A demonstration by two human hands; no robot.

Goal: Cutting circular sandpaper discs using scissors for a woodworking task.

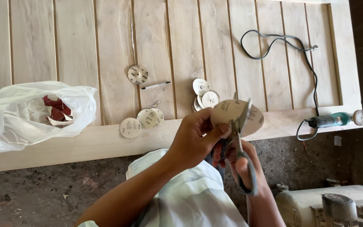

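Pinching a round sanding disc (232,114) between thumb and curled fingers, the left hand (196,134) holds it up off the wooden panel (106,50) with its pale back toward the camera, which leaves the disc's right edge free for the scissors (242,147). The right hand (238,162) is closed through the scissor handles just below the left fingertips, and the blades point up and slightly right into the disc, their long axis near vertical. How wide the blades stand is hard to judge, since they overlap the disc.
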